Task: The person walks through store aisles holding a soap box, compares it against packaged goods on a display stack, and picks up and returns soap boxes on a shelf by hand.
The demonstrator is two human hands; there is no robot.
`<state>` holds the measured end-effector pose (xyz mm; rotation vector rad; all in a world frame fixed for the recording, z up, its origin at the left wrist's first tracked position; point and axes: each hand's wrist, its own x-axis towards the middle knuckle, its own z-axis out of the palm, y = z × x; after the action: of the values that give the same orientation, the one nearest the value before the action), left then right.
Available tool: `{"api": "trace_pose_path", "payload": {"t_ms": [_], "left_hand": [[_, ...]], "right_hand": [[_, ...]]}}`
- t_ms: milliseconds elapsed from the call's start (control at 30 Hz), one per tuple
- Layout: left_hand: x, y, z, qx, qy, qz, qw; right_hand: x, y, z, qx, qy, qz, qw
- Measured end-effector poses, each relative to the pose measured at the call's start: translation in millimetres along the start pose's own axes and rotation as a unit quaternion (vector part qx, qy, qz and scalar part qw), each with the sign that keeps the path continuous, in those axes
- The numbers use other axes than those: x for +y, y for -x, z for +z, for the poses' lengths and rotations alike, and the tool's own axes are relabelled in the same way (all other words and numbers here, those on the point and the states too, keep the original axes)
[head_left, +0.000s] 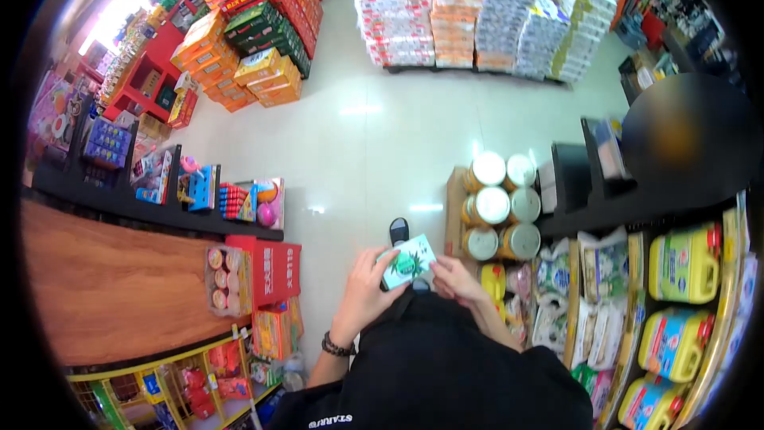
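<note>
A small pale teal box (pixel 409 262) with a dark green leaf print is held in front of my body, tilted, its printed face up. My left hand (pixel 368 277) grips the box along its left edge, the thumb near the lower corner. At the box's right edge, my right hand (pixel 455 280) pinches the corner between its fingers. A dark beaded bracelet (pixel 338 345) circles my left wrist. Below the box, a dark sandal (pixel 399 230) shows on the floor.
To the right stand several white-lidded tubs (pixel 493 205) in a carton, beside shelves with yellow jugs (pixel 684 263). A red box (pixel 276 271) and a wooden counter (pixel 119 279) lie left. Stacked packs (pixel 394 8) and cartons (pixel 270 24) rise ahead from the shiny floor (pixel 358 143).
</note>
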<state>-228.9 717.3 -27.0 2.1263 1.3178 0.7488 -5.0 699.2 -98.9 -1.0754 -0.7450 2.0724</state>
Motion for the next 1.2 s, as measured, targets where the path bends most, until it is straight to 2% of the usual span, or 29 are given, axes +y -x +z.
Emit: {"api": "trace_pose_path", "payload": {"t_ms": [67,267,467,500,733,833,933,1033,1200], "left_hand": [[-21.8,-26.3,-2.1,-0.008,0.019,-0.02,1.0],[-99.0,-133.9,-18.7,-0.011,0.078,-0.038,0.996],[-149.8,-274.8,-75.5,0.029,0.136,-0.054,0.989],[-159.8,-295.1,-81.1,0.052,0.138,-0.035,0.988],[-187.2,-411.5,-118.3,0.052,0.183,-0.006,0.982],[-205.7,-443.5,-118.6,0.022,0.211,-0.041,0.976],[-231.2,-476.4,-114.4,-0.007,0.226,-0.071,0.971],[-255.4,-515.0,-111.3,-0.022,0.22,-0.097,0.97],[-292.2,-613.3,-120.7,-0.01,0.205,-0.124,0.971]], "right_hand": [[-8.6,-27.4,-10.8,0.005,-0.034,0.038,0.999],[-84.6,-132.7,-27.4,0.016,0.003,0.052,0.999],[-206.2,-245.3,-27.7,-0.001,0.103,-0.001,0.995],[-224.8,-261.0,-29.7,0.001,0.118,-0.003,0.993],[-288.2,-348.6,-35.7,-0.024,0.026,-0.064,0.997],[-299.6,-381.6,-46.0,-0.072,-0.047,-0.065,0.994],[-317.5,-418.3,-56.9,-0.073,-0.071,-0.052,0.993],[-349.8,-461.6,-73.5,-0.028,-0.002,-0.023,0.999],[-409.6,-560.9,-111.4,-0.043,0.001,-0.035,0.998]]}}
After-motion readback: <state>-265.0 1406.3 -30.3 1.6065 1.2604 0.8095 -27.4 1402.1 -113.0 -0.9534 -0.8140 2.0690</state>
